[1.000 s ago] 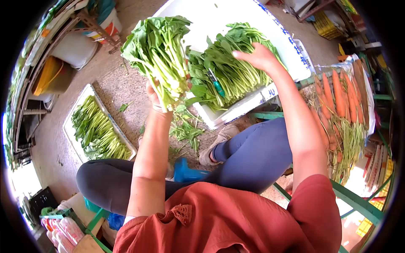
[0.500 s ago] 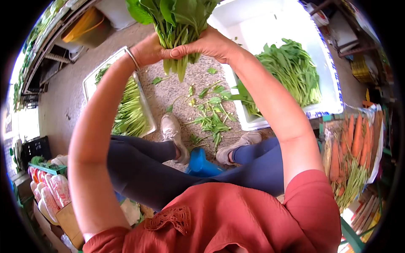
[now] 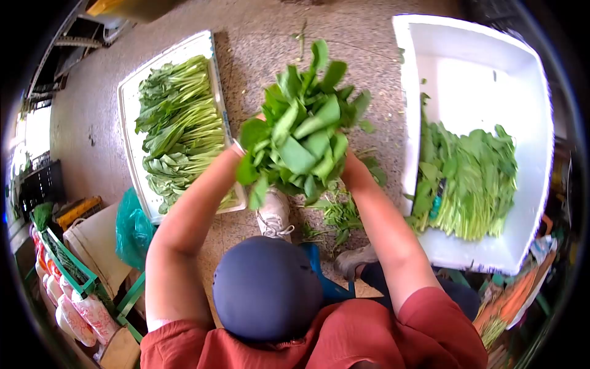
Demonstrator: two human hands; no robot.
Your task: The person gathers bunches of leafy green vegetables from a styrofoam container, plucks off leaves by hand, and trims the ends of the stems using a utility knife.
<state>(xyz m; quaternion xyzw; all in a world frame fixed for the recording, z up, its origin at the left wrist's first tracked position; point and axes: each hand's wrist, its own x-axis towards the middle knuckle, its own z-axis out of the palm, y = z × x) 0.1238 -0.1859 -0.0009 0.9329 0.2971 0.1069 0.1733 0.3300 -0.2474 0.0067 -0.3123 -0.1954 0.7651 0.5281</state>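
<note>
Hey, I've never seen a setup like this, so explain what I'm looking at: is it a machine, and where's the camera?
There's no machine here, just a person using two bare hands. The camera is worn on their head, looking forward and down, so you see roughly what they see; the curved edges look like a wide lens.

The left hand and right hand hold up a bunch of leafy greens, whose leaves hide most of the fingers.

On the floor, a shallow white tray of greens lies to the person's left, a deeper white box with more greens stands to the right, and loose leaves lie between.
</note>
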